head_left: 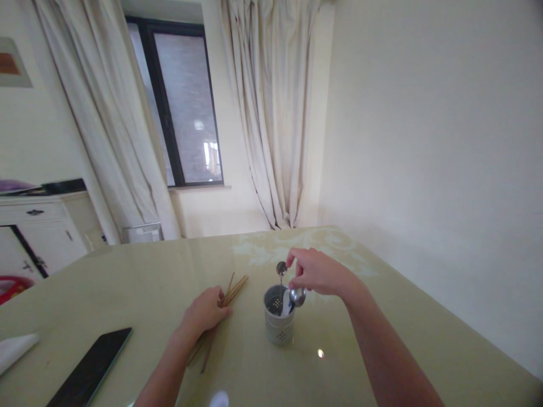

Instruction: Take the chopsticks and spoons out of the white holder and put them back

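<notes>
Head view: slender brown chopsticks (236, 290)

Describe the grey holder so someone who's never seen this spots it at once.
On the glossy table, find the left hand on a bundle of brown sticks. Right of it, below the right hand, stands the grey holder. Unlike the sticks, it is upright, round and open-topped, with a cluster of small holes in its side.
</notes>
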Available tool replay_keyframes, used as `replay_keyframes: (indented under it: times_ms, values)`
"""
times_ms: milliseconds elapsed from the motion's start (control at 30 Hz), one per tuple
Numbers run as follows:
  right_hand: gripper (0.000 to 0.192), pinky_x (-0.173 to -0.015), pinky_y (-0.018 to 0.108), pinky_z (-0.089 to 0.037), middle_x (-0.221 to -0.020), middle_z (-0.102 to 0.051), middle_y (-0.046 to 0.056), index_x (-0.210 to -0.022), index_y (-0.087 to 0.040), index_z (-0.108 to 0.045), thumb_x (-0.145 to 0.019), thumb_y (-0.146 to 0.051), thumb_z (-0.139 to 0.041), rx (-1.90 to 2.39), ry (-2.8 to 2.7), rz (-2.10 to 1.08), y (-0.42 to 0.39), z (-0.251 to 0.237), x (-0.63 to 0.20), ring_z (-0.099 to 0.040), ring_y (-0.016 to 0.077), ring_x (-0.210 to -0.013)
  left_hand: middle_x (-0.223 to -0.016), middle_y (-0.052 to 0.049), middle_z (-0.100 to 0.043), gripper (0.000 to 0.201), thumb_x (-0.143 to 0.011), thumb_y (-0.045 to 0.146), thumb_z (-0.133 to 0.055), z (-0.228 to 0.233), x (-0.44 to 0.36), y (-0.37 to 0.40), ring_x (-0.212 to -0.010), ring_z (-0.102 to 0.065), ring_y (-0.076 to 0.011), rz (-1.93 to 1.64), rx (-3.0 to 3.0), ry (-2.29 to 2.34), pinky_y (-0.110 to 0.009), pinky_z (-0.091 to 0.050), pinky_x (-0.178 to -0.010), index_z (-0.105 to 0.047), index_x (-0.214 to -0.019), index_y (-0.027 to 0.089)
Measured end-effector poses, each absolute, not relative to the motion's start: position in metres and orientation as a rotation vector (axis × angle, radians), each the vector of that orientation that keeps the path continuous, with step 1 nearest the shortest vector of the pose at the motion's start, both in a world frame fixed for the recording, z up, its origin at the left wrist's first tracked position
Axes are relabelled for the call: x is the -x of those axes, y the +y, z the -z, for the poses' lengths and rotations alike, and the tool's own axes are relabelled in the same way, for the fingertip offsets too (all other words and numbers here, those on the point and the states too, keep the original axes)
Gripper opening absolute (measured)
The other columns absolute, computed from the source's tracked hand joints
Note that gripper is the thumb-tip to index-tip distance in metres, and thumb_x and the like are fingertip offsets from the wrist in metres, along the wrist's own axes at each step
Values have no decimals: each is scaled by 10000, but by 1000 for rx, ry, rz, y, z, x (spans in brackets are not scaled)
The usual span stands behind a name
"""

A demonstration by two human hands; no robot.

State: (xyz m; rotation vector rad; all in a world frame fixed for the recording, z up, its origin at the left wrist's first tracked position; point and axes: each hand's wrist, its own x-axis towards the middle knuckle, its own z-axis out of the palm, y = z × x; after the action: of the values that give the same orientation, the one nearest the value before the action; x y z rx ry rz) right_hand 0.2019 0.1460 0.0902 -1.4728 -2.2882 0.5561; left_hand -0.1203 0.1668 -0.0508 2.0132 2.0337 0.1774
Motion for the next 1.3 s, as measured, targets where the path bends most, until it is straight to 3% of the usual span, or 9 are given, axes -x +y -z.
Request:
replay_keyframes:
  times_ms: [233, 400, 667, 767, 867, 1000, 1100, 1200, 1300]
  values:
    - [158, -514, 214, -420, -736, -714, -13, -993, -191, -691, -852, -250, -734, 1161, -2104, -689, 144, -100, -203, -618, 126, -569, -1233, -113, -701, 564, -753, 158, -652, 57, 127, 169, -1112, -681, -250, -272, -2128, 1723, -325, -490, -992, -662, -1316, 190]
    - [234, -449, 213, -444, -764, -683, -11, -987, -171, -679, -913, -393, -690, 943, -1753, -671, 144, -111, -209, -566, 99, -494, -1224, -99, -701, 568, -780, 170, -628, 53, 121, 165, -1133, -664, -251, -370, -2121, 1630, -340, -487, -1025, -660, -1345, 223]
    - [139, -703, 283, -548, -810, -738, 25, -986, -181, -696, -981, -304, -632, 884, -1793, -578, 144, -107, -198, -715, 167, -765, -1320, -174, -673, 614, -752, 344, -724, 49, 116, 166, -1275, -604, -346, -378, -2096, 1700, -431, -457, -1106, -662, -1323, 127]
    - [106, -769, 291, -537, -909, -749, 32, -996, -198, -712, -989, -221, -608, 887, -1951, -452, 143, -101, -185, -699, 168, -843, -1483, -196, -573, 696, -836, 398, -684, 30, 105, 160, -1422, -489, -353, -683, -2154, 1728, -480, -365, -1214, -544, -1454, 113]
    - [136, -791, 289, -514, -950, -746, 33, -996, -207, -721, -990, -168, -591, 840, -2076, -384, 143, -95, -171, -675, 168, -856, -1572, -128, -494, 716, -891, 384, -674, 2, 84, 149, -1478, -422, -305, -1056, -2311, 1549, -478, -325, -1250, -430, -1541, 209]
    - [161, -780, 275, -487, -928, -741, 26, -1006, -208, -719, -985, -131, -580, 804, -2139, -395, 144, -89, -159, -666, 169, -856, -1236, -75, -708, 260, -991, 372, -575, -23, 62, 139, -1189, -633, -265, -1175, -2391, 1439, -437, -477, -1074, -651, -1203, 241]
    - [172, -774, 274, -478, -906, -737, 22, -991, -204, -713, -977, -109, -570, 847, -2135, -383, 144, -89, -156, -664, 170, -842, -936, -45, -717, 252, -1031, 416, -518, -30, 61, 135, -886, -662, -222, -1245, -2331, 1512, -363, -530, -856, -655, -935, 228]
    - [216, -819, 281, -487, -936, -741, 24, -1006, -208, -717, -978, -84, -543, 792, -2190, -399, 140, -92, -156, -674, 172, -883, -1161, -84, -705, 245, -995, 431, -600, -34, 66, 134, -1096, -630, -263, -1466, -2395, 1513, -411, -493, -995, -662, -1126, 234]
    - [264, -853, 290, -502, -952, -748, 24, -1031, -212, -722, -992, -71, -502, 735, -2238, -442, 138, -93, -155, -686, 172, -908, -1203, -71, -727, 247, -1031, 382, -534, -37, 67, 133, -1132, -637, -257, -1300, -2481, 1400, -415, -460, -1048, -693, -1176, 260]
